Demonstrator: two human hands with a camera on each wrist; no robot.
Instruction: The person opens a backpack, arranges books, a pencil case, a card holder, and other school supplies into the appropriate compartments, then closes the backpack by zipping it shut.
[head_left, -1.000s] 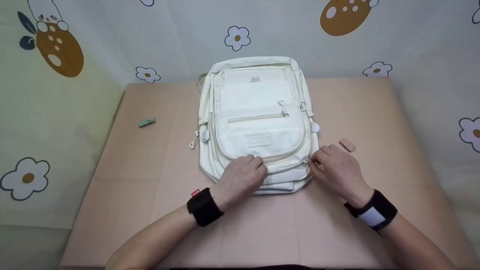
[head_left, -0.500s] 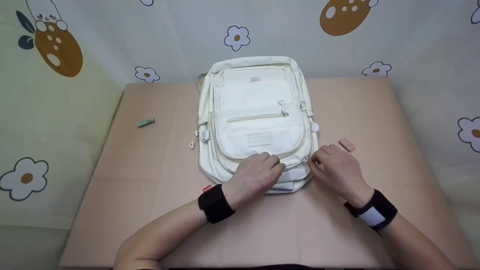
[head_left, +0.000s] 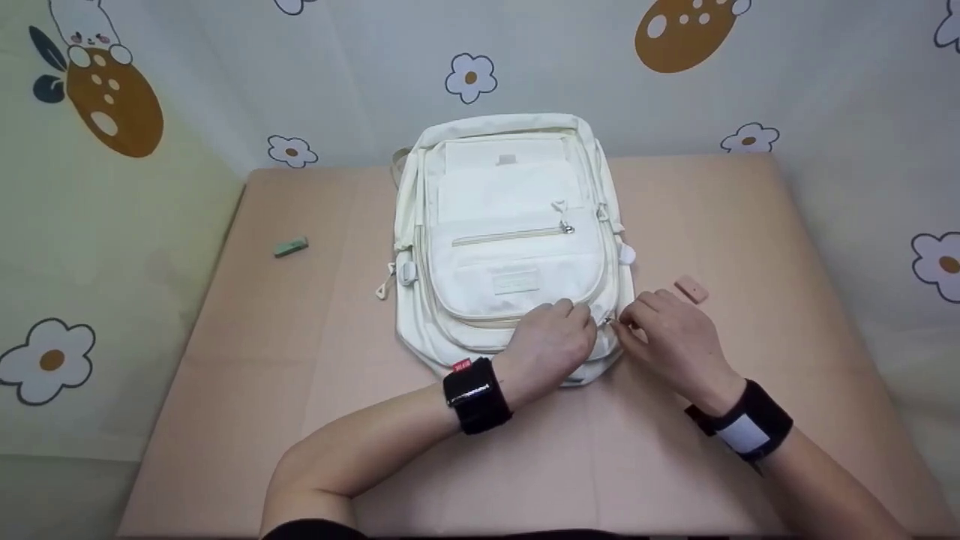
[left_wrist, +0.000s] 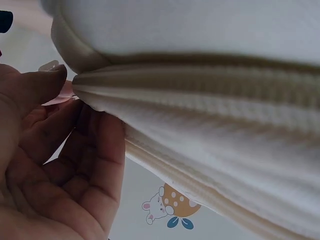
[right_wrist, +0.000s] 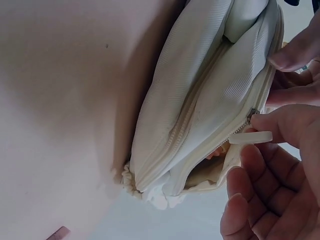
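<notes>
- Two arms come in from the near edge of the pink table (head_left: 300,390), each with a black band at the wrist.
- The left hand (head_left: 551,345) lies on the near end of the white backpack (head_left: 510,195). Its fingers are curled over the bag's edge and hold the cloth by the zipper seam. In the left wrist view the thumb and fingers (left_wrist: 100,165) bend round the thick ribbed edge of the bag.
- The right hand (head_left: 671,337) is just beside the left one, at the bag's near right corner. Its thumb and first finger pinch the small white zipper pull (right_wrist: 250,137). The other fingers hang loose and bent.
- In the right wrist view the zipper is open a little at that corner, and a dark gap shows under the pull.
- The backpack lies flat in the middle of the table, front side up, with its top end toward the wall.
- A small pink block (head_left: 691,289) sits on the table just past the right hand, close to the bag but not touching it.
- On the bag's front, a bit farther, a short zipper (head_left: 510,236) runs across a pocket, and a silver pull hangs at its right end.
- A small green block (head_left: 291,247) lies far off to the left, well apart from the bag.
- At the back hangs a pale cloth (head_left: 360,67) with white flowers and brown spotted shapes on it.
</notes>
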